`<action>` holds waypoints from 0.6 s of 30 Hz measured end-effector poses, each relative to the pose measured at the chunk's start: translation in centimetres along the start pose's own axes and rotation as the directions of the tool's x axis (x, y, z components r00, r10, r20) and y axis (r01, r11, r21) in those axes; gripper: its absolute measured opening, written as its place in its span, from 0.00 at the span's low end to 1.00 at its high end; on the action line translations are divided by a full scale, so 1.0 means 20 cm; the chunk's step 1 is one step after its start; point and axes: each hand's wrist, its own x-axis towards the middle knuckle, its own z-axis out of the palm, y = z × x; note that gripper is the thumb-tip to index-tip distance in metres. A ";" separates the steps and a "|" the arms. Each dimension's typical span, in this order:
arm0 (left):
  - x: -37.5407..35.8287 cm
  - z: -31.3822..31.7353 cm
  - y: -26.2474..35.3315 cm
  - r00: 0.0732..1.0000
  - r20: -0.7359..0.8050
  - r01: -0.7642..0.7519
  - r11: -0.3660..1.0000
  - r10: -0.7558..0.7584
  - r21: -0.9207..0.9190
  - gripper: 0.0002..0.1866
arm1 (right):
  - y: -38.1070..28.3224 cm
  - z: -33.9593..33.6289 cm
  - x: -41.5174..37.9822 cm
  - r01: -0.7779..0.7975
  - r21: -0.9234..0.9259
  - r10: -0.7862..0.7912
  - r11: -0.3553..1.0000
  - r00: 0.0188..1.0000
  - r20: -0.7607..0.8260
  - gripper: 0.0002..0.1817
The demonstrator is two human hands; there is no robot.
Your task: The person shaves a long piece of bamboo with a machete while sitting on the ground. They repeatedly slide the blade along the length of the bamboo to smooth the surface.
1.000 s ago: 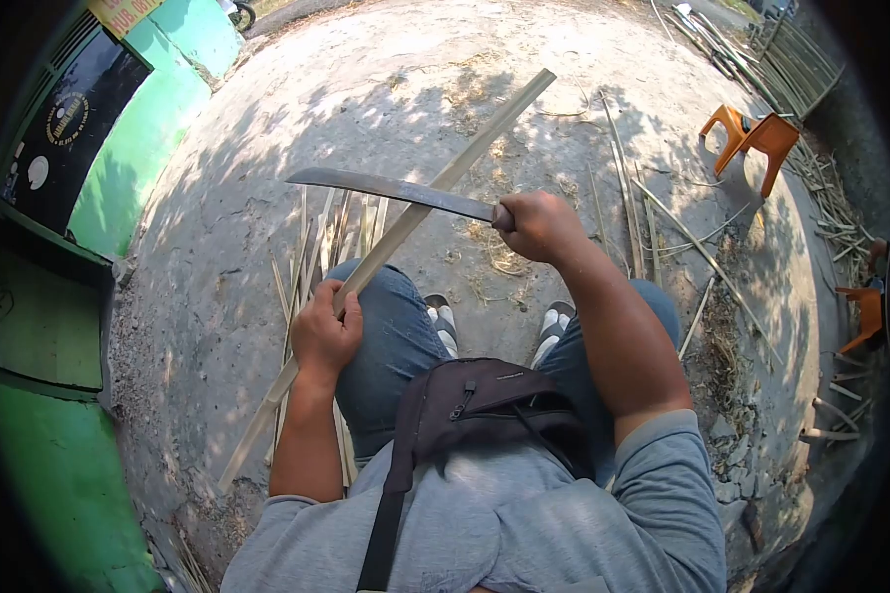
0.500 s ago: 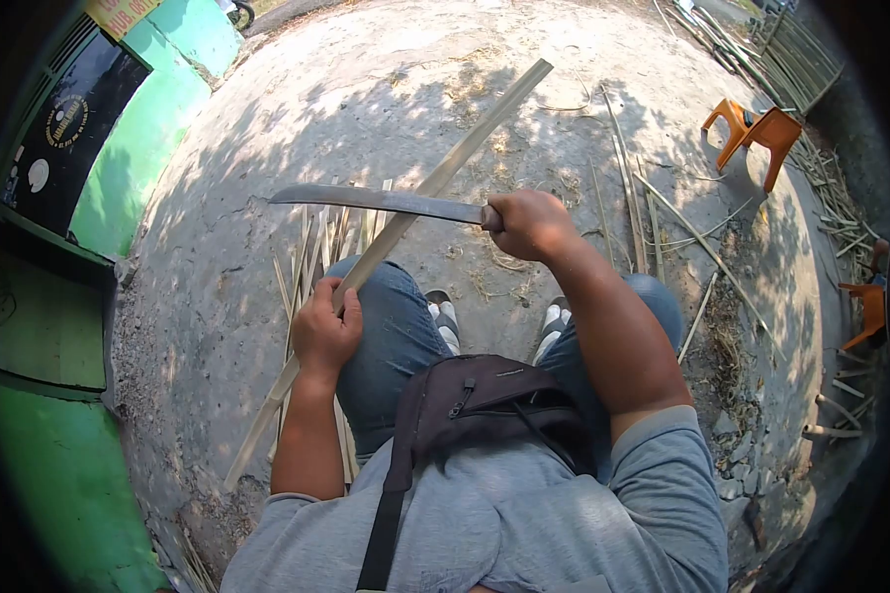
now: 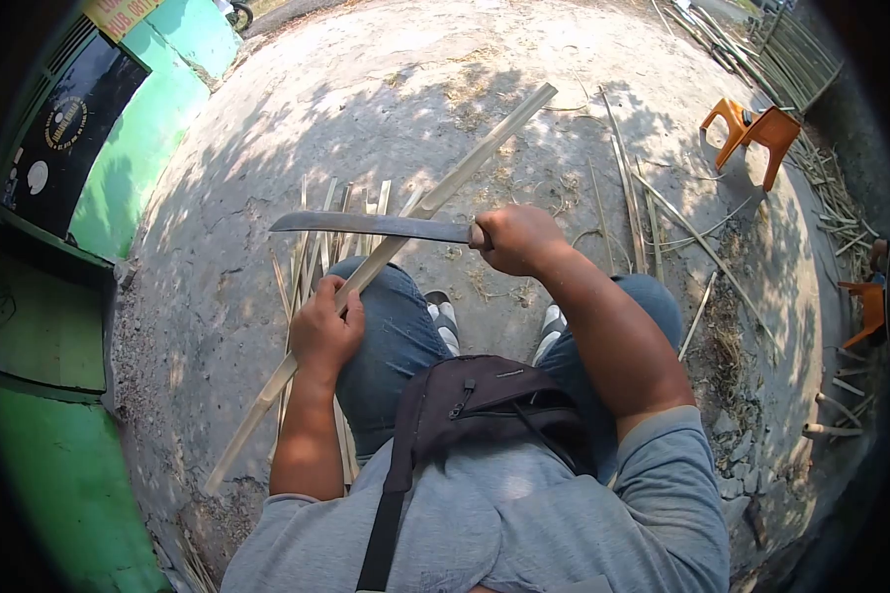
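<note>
A long pale bamboo strip (image 3: 465, 166) runs diagonally from the lower left to the upper middle. My left hand (image 3: 326, 321) is closed round it beside my left knee. In my right hand (image 3: 519, 240) is the wooden handle of a machete (image 3: 366, 223). The long blade points left and lies across the strip, above my left hand; whether its edge has entered the strip cannot be made out. Several cut strips (image 3: 311, 237) lie on the ground beside and beyond my left leg.
More long strips (image 3: 697, 237) lie on the ground at the right. An orange plastic chair (image 3: 773, 135) stands at the upper right, another orange piece (image 3: 868, 306) below it. A green wall (image 3: 59, 484) borders the left side. A black bag (image 3: 485, 410) rests on my lap.
My right hand and the machete have moved slightly down and left. The bamboo strip has slid a little toward the lower left, its upper end now lower.
</note>
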 end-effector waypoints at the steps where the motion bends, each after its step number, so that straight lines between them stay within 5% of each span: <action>1: 0.00 0.00 0.00 1.000 0.002 0.001 1.000 -0.001 0.002 0.12 | -0.01 0.01 0.00 0.016 -0.007 -0.016 1.000 1.000 0.018 0.08; 18: 0.01 -0.01 0.02 0.999 0.051 0.013 0.997 -0.017 0.079 0.13 | 0.16 0.02 0.01 -0.127 0.101 0.133 0.987 0.989 -0.057 0.08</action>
